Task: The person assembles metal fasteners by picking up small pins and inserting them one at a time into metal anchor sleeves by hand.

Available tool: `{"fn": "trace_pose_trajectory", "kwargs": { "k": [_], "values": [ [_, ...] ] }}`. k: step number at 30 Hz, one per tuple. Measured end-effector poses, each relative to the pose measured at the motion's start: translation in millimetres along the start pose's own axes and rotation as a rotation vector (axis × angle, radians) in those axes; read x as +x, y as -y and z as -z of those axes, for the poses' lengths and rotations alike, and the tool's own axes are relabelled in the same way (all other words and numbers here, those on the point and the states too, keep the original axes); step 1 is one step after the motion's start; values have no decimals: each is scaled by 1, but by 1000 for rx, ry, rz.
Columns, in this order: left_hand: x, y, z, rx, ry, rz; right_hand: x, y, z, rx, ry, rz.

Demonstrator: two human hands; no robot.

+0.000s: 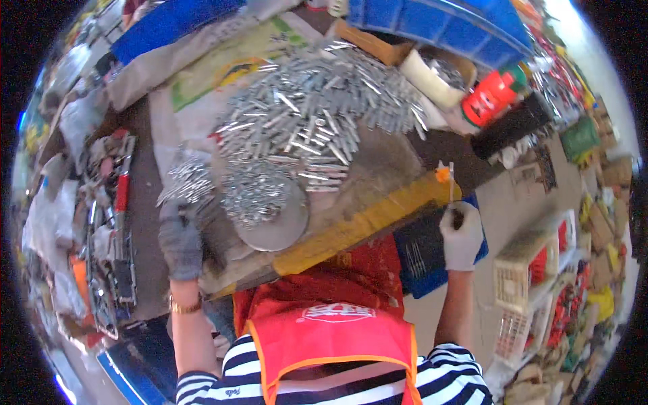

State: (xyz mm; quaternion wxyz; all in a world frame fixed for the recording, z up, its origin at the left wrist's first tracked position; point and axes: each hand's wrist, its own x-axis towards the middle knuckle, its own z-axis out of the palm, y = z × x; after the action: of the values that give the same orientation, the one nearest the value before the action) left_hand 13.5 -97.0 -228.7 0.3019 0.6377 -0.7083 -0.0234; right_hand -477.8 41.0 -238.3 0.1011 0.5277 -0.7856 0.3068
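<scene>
My right hand (462, 235), in a white glove, is closed around a slim, pale metal rod (451, 183) that points up from the fist, beyond the table's right front edge. A small orange piece (442, 174) shows beside the rod's upper end; whether it is attached I cannot tell. At the table's left, my left hand (180, 244) wears a grey glove. Its fingers look curled and blurred at the lower edge of a small heap of metal pins (189, 181). Right of it, more small metal pins (253, 192) lie on a round grey plate (287, 223).
A large heap of metal rods (317, 101) covers the middle of the table. Behind stand blue bins (439, 27), an open carton (439, 77) and a red-green bottle (493, 98). A blue tray (415, 260) sits below my right hand; tools (111, 223) lie far left, white crates (516, 283) right.
</scene>
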Motion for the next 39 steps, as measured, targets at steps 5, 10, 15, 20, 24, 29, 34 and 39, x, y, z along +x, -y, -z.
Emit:
{"fn": "trace_pose_trajectory", "kwargs": {
  "k": [5,10,15,20,24,29,34,39],
  "values": [
    [-54,1,7,-58,-29,-25,-48,-110,-2,-145,189,-381],
    [-77,-14,12,-263,-131,123,-104,-181,-72,-413,582,-542],
    [-75,-22,7,-314,-122,108,-165,-250,-132,-478,920,-489],
    [-76,-15,-1,-395,-56,228,-198,-283,-149,-576,1117,-413],
    [-76,-14,4,-360,-70,201,-189,-255,-149,-527,1148,-446],
    [-71,-20,6,-263,-72,98,-178,-241,-132,-418,1208,-426],
    [-76,-16,4,-243,-99,138,-140,-199,-102,-305,735,-677],
    [-65,-48,11,-418,-40,226,-66,-122,-36,-36,-51,-396]
  ]
}}
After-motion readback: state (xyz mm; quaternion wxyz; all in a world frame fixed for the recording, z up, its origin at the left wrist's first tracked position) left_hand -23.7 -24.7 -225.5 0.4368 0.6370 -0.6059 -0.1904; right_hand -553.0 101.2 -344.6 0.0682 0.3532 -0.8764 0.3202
